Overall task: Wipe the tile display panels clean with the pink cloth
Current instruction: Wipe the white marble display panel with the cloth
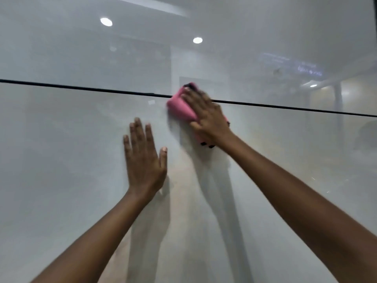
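A glossy pale grey tile panel (61,160) fills the lower view, with a second panel (61,48) above it; a thin dark seam (81,88) divides them. My right hand (206,117) presses the folded pink cloth (179,106) flat against the panels right at the seam, fingers spread over it; the hand and cloth look motion-blurred. My left hand (143,156) lies flat on the lower panel with straight fingers, below and left of the cloth, holding nothing.
The shiny panels mirror ceiling lights (106,21), a lit room at the right and my own arms. A dark vertical edge (375,48) runs down the upper right border of the view.
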`<control>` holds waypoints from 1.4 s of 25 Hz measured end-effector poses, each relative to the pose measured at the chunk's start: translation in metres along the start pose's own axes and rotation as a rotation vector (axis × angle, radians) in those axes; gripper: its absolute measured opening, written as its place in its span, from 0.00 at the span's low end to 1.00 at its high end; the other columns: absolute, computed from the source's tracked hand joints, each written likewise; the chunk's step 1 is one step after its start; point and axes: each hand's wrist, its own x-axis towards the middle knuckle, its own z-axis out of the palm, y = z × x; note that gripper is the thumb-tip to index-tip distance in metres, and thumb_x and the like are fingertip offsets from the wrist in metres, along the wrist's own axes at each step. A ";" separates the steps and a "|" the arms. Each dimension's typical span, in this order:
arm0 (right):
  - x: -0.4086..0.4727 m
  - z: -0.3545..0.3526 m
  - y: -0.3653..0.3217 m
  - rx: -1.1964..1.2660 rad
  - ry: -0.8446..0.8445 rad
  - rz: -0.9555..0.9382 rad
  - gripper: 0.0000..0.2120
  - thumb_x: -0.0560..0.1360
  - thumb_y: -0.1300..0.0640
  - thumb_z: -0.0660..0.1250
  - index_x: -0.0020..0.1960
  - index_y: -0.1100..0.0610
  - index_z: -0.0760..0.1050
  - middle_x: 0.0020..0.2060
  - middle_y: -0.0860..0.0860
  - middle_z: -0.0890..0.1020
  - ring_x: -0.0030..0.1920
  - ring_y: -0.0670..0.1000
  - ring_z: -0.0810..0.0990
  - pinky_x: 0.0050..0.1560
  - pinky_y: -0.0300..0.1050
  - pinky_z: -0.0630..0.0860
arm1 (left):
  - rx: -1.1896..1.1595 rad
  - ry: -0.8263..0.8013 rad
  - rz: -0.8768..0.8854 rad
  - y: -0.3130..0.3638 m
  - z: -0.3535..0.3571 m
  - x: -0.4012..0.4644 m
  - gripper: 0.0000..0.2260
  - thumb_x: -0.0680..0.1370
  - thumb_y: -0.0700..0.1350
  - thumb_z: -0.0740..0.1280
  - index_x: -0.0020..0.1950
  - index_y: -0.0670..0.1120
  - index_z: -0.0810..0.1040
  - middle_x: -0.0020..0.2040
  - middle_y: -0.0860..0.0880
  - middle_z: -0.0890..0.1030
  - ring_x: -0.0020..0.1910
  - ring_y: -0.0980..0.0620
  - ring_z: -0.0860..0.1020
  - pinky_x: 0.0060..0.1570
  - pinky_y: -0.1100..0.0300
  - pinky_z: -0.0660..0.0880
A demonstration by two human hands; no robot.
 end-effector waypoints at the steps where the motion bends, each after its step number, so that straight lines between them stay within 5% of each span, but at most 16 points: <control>1: -0.006 -0.008 0.035 0.015 0.059 0.124 0.39 0.67 0.45 0.54 0.77 0.55 0.61 0.77 0.53 0.61 0.77 0.58 0.57 0.72 0.58 0.61 | -0.010 -0.008 0.051 0.021 0.011 0.004 0.31 0.80 0.52 0.52 0.78 0.38 0.52 0.78 0.35 0.53 0.78 0.39 0.51 0.75 0.45 0.45; 6: -0.064 -0.041 0.198 0.029 0.229 0.756 0.34 0.74 0.49 0.63 0.78 0.51 0.56 0.78 0.49 0.56 0.78 0.57 0.51 0.73 0.62 0.56 | 0.222 -0.083 0.086 0.085 0.063 0.009 0.28 0.81 0.57 0.50 0.80 0.50 0.52 0.80 0.43 0.50 0.78 0.37 0.48 0.73 0.37 0.43; 9: -0.087 -0.045 0.254 0.089 0.399 0.832 0.36 0.71 0.44 0.59 0.77 0.55 0.61 0.76 0.53 0.62 0.77 0.55 0.57 0.73 0.58 0.59 | 0.310 -0.044 0.085 0.084 0.067 0.006 0.28 0.81 0.57 0.50 0.80 0.51 0.52 0.80 0.43 0.49 0.78 0.37 0.46 0.73 0.36 0.43; 12: -0.118 -0.008 0.205 0.266 0.470 0.561 0.33 0.70 0.48 0.63 0.73 0.62 0.68 0.71 0.58 0.70 0.73 0.57 0.67 0.71 0.55 0.64 | 0.333 -0.048 0.055 0.089 0.063 0.004 0.28 0.81 0.57 0.50 0.80 0.51 0.52 0.80 0.44 0.49 0.78 0.38 0.45 0.73 0.37 0.42; 16: -0.213 0.032 0.071 0.131 0.064 -0.285 0.33 0.68 0.51 0.64 0.72 0.62 0.70 0.72 0.57 0.70 0.74 0.59 0.64 0.71 0.55 0.64 | 0.351 -0.109 0.032 0.090 0.058 0.007 0.28 0.81 0.58 0.50 0.80 0.52 0.51 0.80 0.44 0.48 0.78 0.39 0.45 0.73 0.37 0.41; 18: -0.216 0.026 0.083 0.087 -0.026 -0.477 0.33 0.68 0.52 0.64 0.71 0.60 0.71 0.72 0.55 0.71 0.73 0.59 0.66 0.70 0.52 0.62 | 0.336 -0.125 0.024 0.092 0.055 0.010 0.27 0.82 0.56 0.50 0.80 0.51 0.51 0.80 0.43 0.49 0.78 0.40 0.45 0.73 0.41 0.38; 20: -0.199 0.012 0.133 0.105 0.065 -0.293 0.31 0.68 0.53 0.64 0.70 0.62 0.72 0.69 0.59 0.73 0.71 0.60 0.69 0.71 0.51 0.62 | 0.285 -0.154 0.099 0.095 0.054 -0.009 0.27 0.81 0.53 0.52 0.79 0.47 0.55 0.79 0.43 0.53 0.78 0.42 0.49 0.74 0.45 0.38; 24: -0.179 -0.030 0.259 0.114 0.324 0.463 0.32 0.70 0.50 0.61 0.72 0.59 0.69 0.71 0.58 0.70 0.72 0.59 0.67 0.71 0.57 0.64 | 0.329 -0.224 0.357 0.105 0.065 -0.097 0.27 0.79 0.52 0.55 0.78 0.50 0.58 0.79 0.46 0.56 0.78 0.43 0.51 0.74 0.42 0.47; 27: -0.179 -0.027 0.236 0.175 0.417 0.695 0.33 0.69 0.50 0.61 0.73 0.57 0.67 0.73 0.55 0.68 0.73 0.58 0.66 0.70 0.52 0.61 | 0.344 -0.191 0.329 0.102 0.073 -0.113 0.26 0.81 0.53 0.53 0.79 0.50 0.58 0.79 0.46 0.57 0.78 0.41 0.53 0.74 0.39 0.51; 29: -0.202 -0.010 0.169 0.211 0.442 0.548 0.31 0.68 0.54 0.66 0.69 0.62 0.72 0.67 0.61 0.74 0.66 0.62 0.73 0.69 0.51 0.64 | 0.343 -0.193 0.324 0.103 0.073 -0.112 0.25 0.81 0.53 0.53 0.79 0.49 0.58 0.78 0.46 0.57 0.78 0.40 0.54 0.73 0.39 0.52; 31: -0.250 0.011 0.084 0.302 0.318 0.203 0.28 0.63 0.60 0.72 0.62 0.66 0.75 0.58 0.64 0.80 0.61 0.62 0.76 0.72 0.52 0.64 | 0.344 -0.196 0.342 0.103 0.071 -0.110 0.26 0.81 0.53 0.53 0.79 0.50 0.57 0.79 0.45 0.57 0.78 0.40 0.54 0.73 0.38 0.52; 33: -0.301 0.028 0.025 0.261 0.082 -0.161 0.31 0.64 0.61 0.76 0.65 0.63 0.75 0.62 0.60 0.78 0.74 0.57 0.63 0.77 0.46 0.48 | 0.295 -0.230 0.327 0.105 0.066 -0.109 0.26 0.81 0.53 0.53 0.79 0.50 0.55 0.79 0.46 0.54 0.78 0.42 0.51 0.74 0.40 0.48; 35: -0.319 0.041 0.038 0.160 -0.082 -0.344 0.32 0.68 0.57 0.73 0.71 0.56 0.71 0.70 0.55 0.73 0.78 0.54 0.54 0.76 0.49 0.49 | 0.223 -0.251 0.246 0.112 0.058 -0.120 0.27 0.81 0.53 0.53 0.79 0.50 0.55 0.79 0.48 0.51 0.79 0.45 0.47 0.75 0.43 0.43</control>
